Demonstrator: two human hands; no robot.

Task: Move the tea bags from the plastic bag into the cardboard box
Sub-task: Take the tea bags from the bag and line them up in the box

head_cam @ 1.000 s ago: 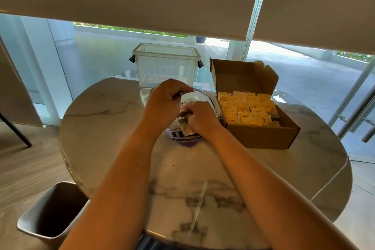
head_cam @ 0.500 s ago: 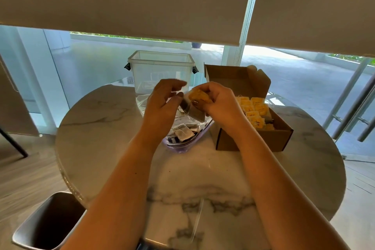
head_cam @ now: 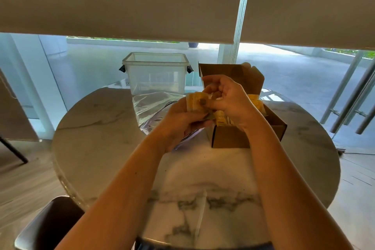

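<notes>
Yellow tea bags (head_cam: 195, 102) pinched between left hand (head_cam: 183, 121) and right hand (head_cam: 229, 101), fingers of both curled round bundle, held above near-left corner of cardboard box (head_cam: 231, 140). More tea bags seen inside box. Plastic bag (head_cam: 151, 105) laid flat on marble counter (head_cam: 97, 128), just left of box. Clear tub (head_cam: 156, 73) placed behind bag.

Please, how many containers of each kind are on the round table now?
Clear plastic tub: 1
Cardboard box: 1
Plastic bag: 1
Total: 3
</notes>
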